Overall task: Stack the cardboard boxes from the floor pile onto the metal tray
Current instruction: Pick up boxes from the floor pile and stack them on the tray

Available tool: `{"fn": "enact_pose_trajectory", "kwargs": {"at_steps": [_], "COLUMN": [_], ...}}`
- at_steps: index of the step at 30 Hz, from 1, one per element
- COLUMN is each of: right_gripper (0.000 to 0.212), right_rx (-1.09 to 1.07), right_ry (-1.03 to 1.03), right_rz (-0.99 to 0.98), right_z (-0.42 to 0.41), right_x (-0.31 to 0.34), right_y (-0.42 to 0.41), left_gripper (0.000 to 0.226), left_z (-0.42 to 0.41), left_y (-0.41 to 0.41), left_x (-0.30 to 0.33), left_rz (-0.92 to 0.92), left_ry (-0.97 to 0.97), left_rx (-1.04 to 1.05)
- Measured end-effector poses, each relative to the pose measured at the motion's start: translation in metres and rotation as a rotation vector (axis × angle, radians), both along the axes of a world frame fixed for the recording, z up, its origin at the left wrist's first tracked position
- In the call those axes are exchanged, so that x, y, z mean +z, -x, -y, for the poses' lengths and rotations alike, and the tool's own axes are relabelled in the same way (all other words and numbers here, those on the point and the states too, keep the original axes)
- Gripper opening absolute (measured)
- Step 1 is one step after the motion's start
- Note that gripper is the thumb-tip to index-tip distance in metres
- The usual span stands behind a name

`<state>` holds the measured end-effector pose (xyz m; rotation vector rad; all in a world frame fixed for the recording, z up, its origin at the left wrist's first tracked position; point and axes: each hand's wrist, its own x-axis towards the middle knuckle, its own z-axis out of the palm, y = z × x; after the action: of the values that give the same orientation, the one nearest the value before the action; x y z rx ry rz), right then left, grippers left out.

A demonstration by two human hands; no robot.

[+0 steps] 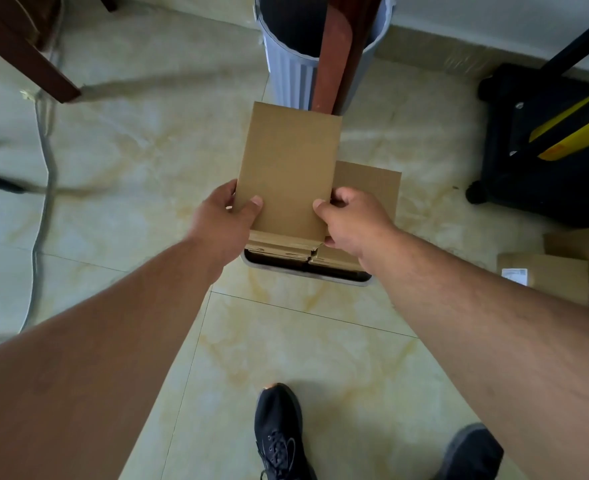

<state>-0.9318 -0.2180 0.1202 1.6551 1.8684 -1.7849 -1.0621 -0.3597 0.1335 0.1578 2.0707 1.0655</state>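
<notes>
- Both hands are on the top cardboard box, held flat over the stack.
- The left hand has its grip grasping the box's near left corner, thumb on top, fingers curled under the edge.
- The right hand has its grip grasping the near right corner, thumb pressing the top face.
- Beneath the box, more folded boxes sit in the metal tray, which lies on the tiled floor.
- Another box peeks out just right of the held one.
- Further boxes lie on the floor at right, well apart from the tray.
- A ribbed grey bin stands just behind the tray; dark shoes below.
</notes>
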Motion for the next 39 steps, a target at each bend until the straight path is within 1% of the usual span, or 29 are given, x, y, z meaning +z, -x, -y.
{"fn": "enact_pose_trajectory", "kwargs": {"at_steps": [4, 8, 11, 12, 15, 17, 18, 19, 20, 22, 23, 24, 26, 27, 28, 30, 32, 34, 37, 39], "right_gripper": [0.013, 0.016, 0.004, 0.004, 0.011, 0.003, 0.006, 0.012, 0.014, 0.005, 0.005, 0.013, 0.049, 0.058, 0.061, 0.06, 0.06, 0.06, 0.058, 0.057], "right_rx": [-0.003, -0.016, -0.033, -0.042, -0.045, -0.039, -0.027, -0.012, 0.002, 0.0, -0.015, -0.029, -0.058, -0.06, -0.061, -0.053, -0.028, -0.028, -0.054, -0.086], "right_ry": [0.0, 0.012, 0.007, 0.009, 0.023, 0.025, 0.022, 0.011, 0.002, -0.007, -0.005, 0.001, 0.01, 0.009, 0.013, 0.029, 0.032, 0.042, 0.056, 0.057], "right_rz": [0.001, -0.007, -0.011, -0.016, -0.023, -0.019, -0.014, -0.011, -0.009, 0.001, 0.003, 0.007, 0.028, 0.055, 0.073, 0.089, 0.107, 0.127, 0.153, 0.163], "right_z": [0.003, 0.009, 0.012, 0.012, 0.014, 0.014, 0.014, 0.015, 0.015, 0.014, 0.015, 0.015, 0.015, 0.016, 0.015, 0.015, 0.014, 0.012, 0.006, -0.002], "right_x": [-0.003, -0.007, -0.01, -0.011, -0.01, -0.009, -0.009, -0.006, -0.005, -0.002, 0.0, 0.001, 0.004, 0.006, 0.007, 0.009, 0.011, 0.01, 0.007, 0.002], "right_y": [0.002, 0.0, -0.002, -0.003, -0.003, -0.004, -0.005, -0.005, -0.006, -0.009, -0.011, -0.013, -0.018, -0.023, -0.029, -0.045, -0.063, -0.083, -0.116, -0.141], "left_gripper": [0.047, 0.049, 0.048, 0.048, 0.049, 0.049, 0.05, 0.051, 0.054, 0.063, 0.067, 0.069, 0.068, 0.067, 0.067, 0.074, 0.076, 0.062, 0.042, 0.041], "left_z": [0.003, 0.006, 0.008, 0.009, 0.01, 0.011, 0.011, 0.012, 0.013, 0.013, 0.013, 0.012, 0.015, 0.019, 0.024, 0.04, 0.059, 0.07, 0.059, 0.039], "left_y": [0.001, 0.0, -0.002, -0.002, -0.001, -0.001, -0.001, -0.001, -0.001, -0.001, -0.001, -0.002, -0.004, -0.006, -0.011, -0.026, -0.05, -0.077, -0.116, -0.139], "left_x": [-0.007, -0.011, -0.013, -0.013, -0.016, -0.017, -0.017, -0.017, -0.017, -0.016, -0.016, -0.014, -0.012, -0.012, -0.011, -0.012, -0.016, -0.018, -0.015, -0.014], "left_rz": [-0.004, 0.012, 0.006, 0.007, 0.006, 0.0, -0.004, -0.004, -0.001, 0.013, 0.009, 0.0, -0.022, -0.015, -0.001, 0.031, 0.07, 0.147, 0.317, 0.344], "left_ry": [0.023, 0.042, 0.054, 0.055, 0.063, 0.071, 0.077, 0.081, 0.085, 0.101, 0.107, 0.114, 0.123, 0.122, 0.124, 0.163, 0.242, 0.302, 0.32, 0.308], "left_rx": [0.0, 0.007, 0.007, 0.009, 0.014, 0.004, -0.003, -0.005, -0.006, 0.006, 0.019, 0.033, 0.087, 0.134, 0.182, 0.252, 0.252, 0.184, 0.073, -0.024]}}
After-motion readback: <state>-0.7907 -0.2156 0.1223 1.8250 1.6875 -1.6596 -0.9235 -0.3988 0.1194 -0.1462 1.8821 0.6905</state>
